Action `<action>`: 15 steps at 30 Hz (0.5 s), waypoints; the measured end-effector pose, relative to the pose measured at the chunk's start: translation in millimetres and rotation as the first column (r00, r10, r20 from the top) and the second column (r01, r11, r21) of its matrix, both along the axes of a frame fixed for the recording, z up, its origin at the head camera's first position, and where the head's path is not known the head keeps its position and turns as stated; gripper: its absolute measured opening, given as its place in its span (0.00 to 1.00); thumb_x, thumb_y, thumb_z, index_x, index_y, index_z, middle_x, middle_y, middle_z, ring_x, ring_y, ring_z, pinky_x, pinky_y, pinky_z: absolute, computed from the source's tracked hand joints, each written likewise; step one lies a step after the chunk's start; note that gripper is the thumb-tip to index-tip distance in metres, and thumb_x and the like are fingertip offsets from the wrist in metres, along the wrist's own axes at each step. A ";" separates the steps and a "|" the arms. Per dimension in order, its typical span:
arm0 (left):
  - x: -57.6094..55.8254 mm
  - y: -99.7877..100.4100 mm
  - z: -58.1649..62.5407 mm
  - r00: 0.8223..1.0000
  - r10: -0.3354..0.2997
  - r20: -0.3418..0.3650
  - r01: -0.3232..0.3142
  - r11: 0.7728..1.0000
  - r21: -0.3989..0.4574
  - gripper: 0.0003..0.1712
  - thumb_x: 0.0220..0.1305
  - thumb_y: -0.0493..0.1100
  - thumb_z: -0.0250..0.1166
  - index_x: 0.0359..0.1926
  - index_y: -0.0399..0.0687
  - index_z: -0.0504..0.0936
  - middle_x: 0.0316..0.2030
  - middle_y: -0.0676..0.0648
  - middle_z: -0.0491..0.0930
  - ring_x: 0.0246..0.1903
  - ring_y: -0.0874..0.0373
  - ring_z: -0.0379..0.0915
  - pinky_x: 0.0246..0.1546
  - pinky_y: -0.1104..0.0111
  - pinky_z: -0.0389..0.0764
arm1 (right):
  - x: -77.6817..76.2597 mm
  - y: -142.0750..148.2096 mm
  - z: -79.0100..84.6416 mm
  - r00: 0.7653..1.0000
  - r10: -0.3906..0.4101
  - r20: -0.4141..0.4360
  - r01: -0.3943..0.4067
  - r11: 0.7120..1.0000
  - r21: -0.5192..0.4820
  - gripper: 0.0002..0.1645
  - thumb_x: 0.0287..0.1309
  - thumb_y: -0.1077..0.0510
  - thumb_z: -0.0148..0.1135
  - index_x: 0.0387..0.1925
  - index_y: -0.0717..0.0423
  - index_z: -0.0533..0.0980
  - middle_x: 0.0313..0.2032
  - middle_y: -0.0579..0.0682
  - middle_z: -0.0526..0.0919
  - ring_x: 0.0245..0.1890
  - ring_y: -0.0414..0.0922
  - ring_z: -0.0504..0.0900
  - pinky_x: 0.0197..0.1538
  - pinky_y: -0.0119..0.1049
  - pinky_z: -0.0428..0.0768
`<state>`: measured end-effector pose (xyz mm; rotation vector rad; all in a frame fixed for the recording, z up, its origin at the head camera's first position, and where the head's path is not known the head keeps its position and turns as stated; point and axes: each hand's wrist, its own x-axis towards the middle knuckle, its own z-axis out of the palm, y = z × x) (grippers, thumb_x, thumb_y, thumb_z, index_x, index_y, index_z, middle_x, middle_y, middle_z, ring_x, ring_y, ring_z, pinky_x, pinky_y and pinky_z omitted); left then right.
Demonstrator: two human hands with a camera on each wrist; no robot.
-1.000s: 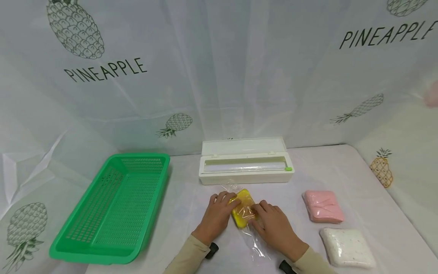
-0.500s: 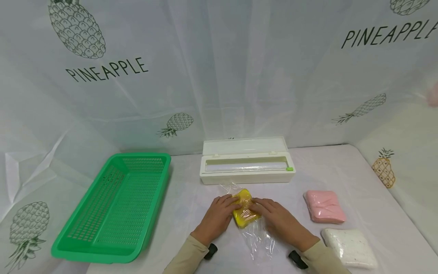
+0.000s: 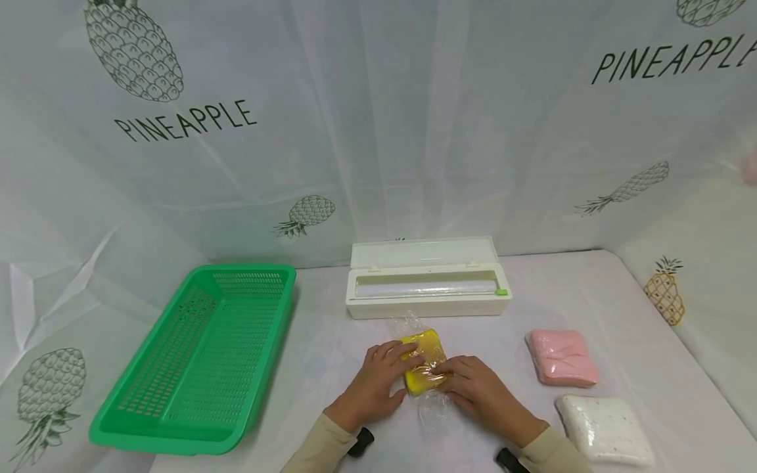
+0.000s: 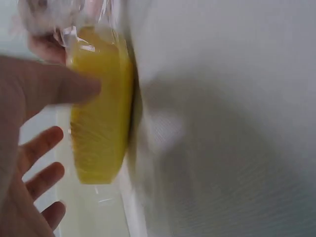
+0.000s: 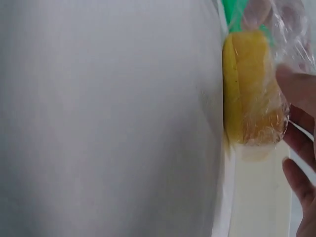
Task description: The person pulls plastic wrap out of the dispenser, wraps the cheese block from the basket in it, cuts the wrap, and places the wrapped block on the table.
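Observation:
A yellow block [image 3: 424, 355], partly covered in clear plastic wrap [image 3: 434, 410], lies on the table between both hands. My left hand [image 3: 378, 381] rests its fingers across the block's left side, while its thumb overlaps the block in the left wrist view. At the right edge, my right hand [image 3: 485, 394] pinches the wrap with bent fingers and thumb. Crumpled wrap stands up beside the yellow block [image 5: 252, 89] in the right wrist view. Another loose end sticks out beyond the block's far side, toward the white dispenser box.
A white wrap dispenser [image 3: 428, 305] with its lid raised stands behind the block. To the left is a green plastic basket [image 3: 254, 394]. At the right lie a pink wrapped block [image 3: 562, 358] and a white wrapped block [image 3: 603, 430]. A pineapple-print curtain [image 3: 414, 131] hangs behind.
The loose near end of the wrap has been drawn in and bunched closer to the block. My left hand has spread its fingers over the block, and the right hand has shifted slightly down its edge.

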<state>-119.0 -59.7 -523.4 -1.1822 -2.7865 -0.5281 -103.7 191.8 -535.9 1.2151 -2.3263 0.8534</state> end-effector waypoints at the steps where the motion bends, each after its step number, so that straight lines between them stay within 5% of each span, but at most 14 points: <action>1: 2.4 -0.7 2.1 1.000 -0.014 0.011 0.014 1.000 0.006 0.42 0.48 0.48 0.72 0.64 0.67 0.64 0.66 0.58 0.56 0.65 0.58 0.48 0.57 0.57 0.56 | 1.4 -0.3 0.1 0.999 -0.020 0.026 0.020 1.000 0.001 0.08 0.47 0.57 0.68 0.32 0.42 0.81 0.49 0.40 0.77 0.50 0.41 0.73 0.54 0.32 0.63; 8: 12.5 0.0 3.9 0.997 -0.069 0.029 0.066 0.992 0.111 0.32 0.49 0.64 0.67 0.54 0.62 0.71 0.58 0.59 0.63 0.60 0.62 0.53 0.57 0.61 0.55 | 11.7 -4.4 0.4 0.967 -0.150 0.207 0.157 0.988 -0.017 0.16 0.44 0.60 0.70 0.34 0.35 0.78 0.49 0.34 0.77 0.50 0.35 0.71 0.55 0.31 0.63; 15: 11.6 8.8 -3.6 0.999 0.038 -0.018 -0.032 0.966 0.257 0.08 0.55 0.47 0.68 0.37 0.61 0.79 0.40 0.65 0.74 0.45 0.67 0.64 0.46 0.69 0.64 | 15.3 -7.0 2.8 0.964 -0.157 0.215 0.172 0.984 -0.050 0.22 0.42 0.60 0.71 0.40 0.37 0.78 0.47 0.36 0.78 0.49 0.37 0.72 0.53 0.33 0.64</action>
